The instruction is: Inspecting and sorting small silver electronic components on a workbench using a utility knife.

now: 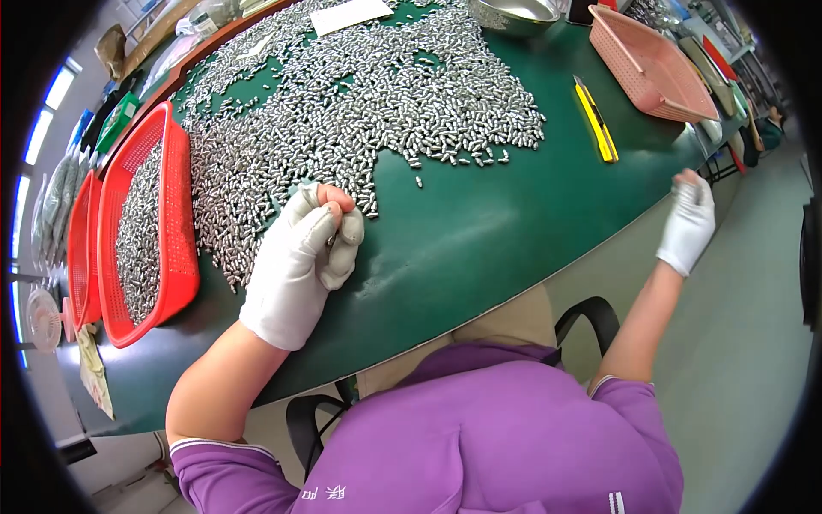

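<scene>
A wide spread of small silvery metal fittings covers the left and middle of the green table. My left hand, in a white glove with bare thumb and fingertip showing, is closed in a pinch at the near edge of the spread. What sits between its fingertips, if anything, is too small to make out. Far to the right, past the table's front edge, my white-gloved right hand is raised with its fingers drawn together. Its fingertips are slightly blurred, and any held piece is hidden.
A red basket of the same fittings stands at the left, another red basket beside it. A yellow utility knife lies at the right, near a pink basket. A metal bowl and white paper are at the back.
</scene>
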`<control>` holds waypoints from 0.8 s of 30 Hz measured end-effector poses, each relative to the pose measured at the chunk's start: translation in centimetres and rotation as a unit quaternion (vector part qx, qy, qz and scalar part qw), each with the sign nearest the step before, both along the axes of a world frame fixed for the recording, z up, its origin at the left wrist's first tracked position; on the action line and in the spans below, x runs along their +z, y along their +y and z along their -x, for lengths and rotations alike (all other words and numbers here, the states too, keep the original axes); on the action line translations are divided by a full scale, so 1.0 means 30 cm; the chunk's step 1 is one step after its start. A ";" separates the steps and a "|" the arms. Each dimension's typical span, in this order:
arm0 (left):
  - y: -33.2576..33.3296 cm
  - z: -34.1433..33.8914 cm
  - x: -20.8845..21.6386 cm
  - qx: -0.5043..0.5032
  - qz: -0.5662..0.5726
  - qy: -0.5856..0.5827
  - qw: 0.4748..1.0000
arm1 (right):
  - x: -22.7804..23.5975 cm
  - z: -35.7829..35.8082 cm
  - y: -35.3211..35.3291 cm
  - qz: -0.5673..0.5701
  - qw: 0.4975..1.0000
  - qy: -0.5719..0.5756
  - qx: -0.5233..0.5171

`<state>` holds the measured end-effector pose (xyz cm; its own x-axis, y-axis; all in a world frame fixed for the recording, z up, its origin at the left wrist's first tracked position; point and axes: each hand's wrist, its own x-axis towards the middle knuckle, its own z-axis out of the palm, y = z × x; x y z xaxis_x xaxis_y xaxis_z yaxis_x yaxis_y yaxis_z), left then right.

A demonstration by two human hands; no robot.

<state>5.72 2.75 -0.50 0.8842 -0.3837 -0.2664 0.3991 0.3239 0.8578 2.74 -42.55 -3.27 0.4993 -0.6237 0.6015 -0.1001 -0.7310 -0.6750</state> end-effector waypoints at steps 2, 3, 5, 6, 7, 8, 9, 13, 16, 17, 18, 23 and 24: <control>-0.005 0.002 -0.001 0.011 -0.010 0.004 1.000 | 0.025 0.005 -0.013 -0.115 0.987 -0.101 0.045; -0.007 0.001 0.002 0.012 -0.010 0.003 1.000 | 0.018 -0.010 -0.004 -0.053 0.988 -0.147 0.007; -0.006 -0.002 0.007 0.000 -0.005 0.006 1.000 | 0.012 -0.017 0.036 -0.012 0.988 -0.152 0.001; -0.014 0.002 0.008 0.014 -0.019 0.011 1.000 | 0.009 -0.019 0.064 0.029 0.987 -0.157 -0.004; -0.013 0.002 0.007 0.012 -0.020 0.010 1.000 | 0.021 -0.025 0.134 -0.003 0.989 -0.146 0.024; -0.011 -0.001 0.009 0.002 -0.011 0.009 1.000 | 0.029 -0.018 0.166 -0.062 0.986 -0.121 0.096; -0.012 -0.002 0.010 -0.008 -0.001 0.008 1.000 | 0.025 -0.033 0.173 0.013 0.984 -0.105 0.146; -0.005 0.003 0.011 -0.009 -0.034 0.008 0.999 | 0.090 -0.097 0.397 0.164 0.964 -0.001 0.209; -0.006 0.002 0.018 -0.014 -0.042 -0.001 0.999 | 0.114 -0.130 0.535 0.300 0.861 0.038 0.409; -0.009 0.001 0.020 -0.021 -0.042 -0.008 0.999 | 0.092 -0.149 0.577 0.343 0.830 0.006 0.440; -0.013 0.001 0.020 -0.022 -0.043 -0.008 0.999 | 0.095 -0.148 0.614 0.329 0.807 0.057 0.487; -0.017 0.001 0.023 -0.029 -0.063 0.000 0.998 | 0.091 -0.179 0.699 0.370 0.778 0.137 0.488; -0.015 0.001 0.028 -0.028 -0.073 0.011 0.997 | 0.095 -0.182 0.701 0.390 0.769 0.146 0.485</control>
<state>5.68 2.30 0.33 0.8557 -0.3884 -0.3420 0.4322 0.1727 0.8851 8.18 -21.52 -0.43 0.6869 0.6214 0.3767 0.6838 -0.7282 -0.0456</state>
